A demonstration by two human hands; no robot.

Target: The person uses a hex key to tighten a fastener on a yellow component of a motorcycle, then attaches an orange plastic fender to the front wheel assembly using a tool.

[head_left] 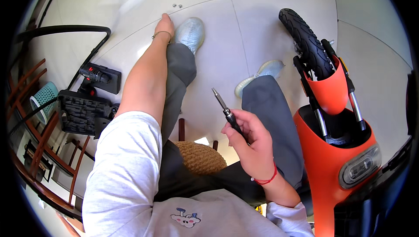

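Note:
My right hand [254, 143] is closed around the black handle of a screwdriver [226, 110]. Its metal shaft points up and to the left, above the floor between my legs. My left arm stretches far forward, and my left hand [164, 26] is low beside my left shoe [190, 31]. The fingers of that hand are mostly hidden, so whether they hold anything does not show. Just beyond it, two small shiny metal pieces [177, 6] lie on the tiled floor; they look like nuts.
On the right stands an orange vehicle body [318, 167] with a headlight, metal fork tubes and a black tyre [307, 40]. At left are a cordless drill [97, 76], an opened black tool case [83, 112], a teal basket [46, 97] and a wooden rack. A woven brown seat [200, 158] is below me.

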